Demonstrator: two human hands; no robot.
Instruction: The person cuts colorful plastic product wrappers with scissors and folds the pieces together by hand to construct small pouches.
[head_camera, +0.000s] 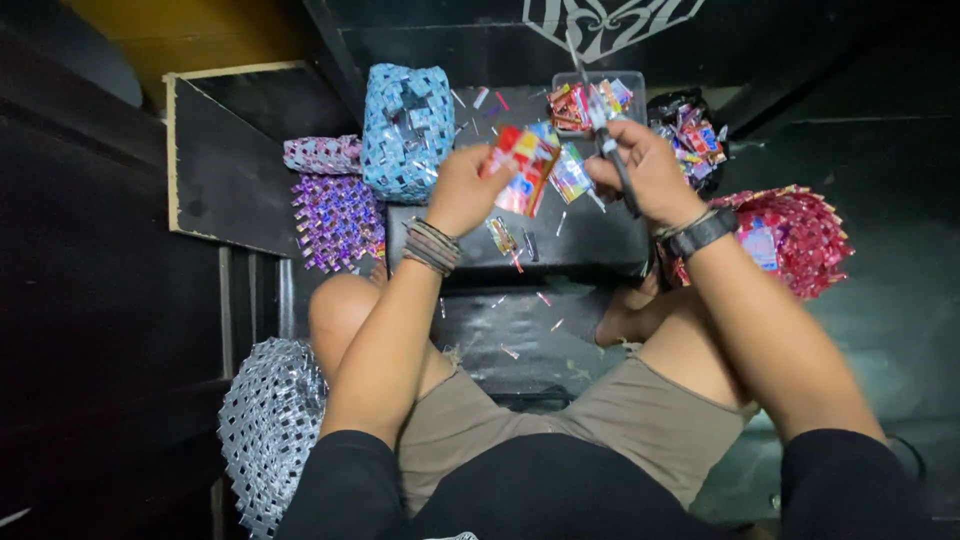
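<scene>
Both forearms reach forward over the black counter (580, 240). The left hand (465, 190) pinches a red printed foil wrapper (522, 165). The right hand (645, 170) has its grip closed around dark-handled scissors (612, 150).

Dim surroundings, lit centre (edges distorted)

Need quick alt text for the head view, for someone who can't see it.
A seated person's left hand holds a colourful wrapper while the right hand holds scissors over a dark low table. Woven wrapper bags lie around: blue, purple, red, silver.
</scene>
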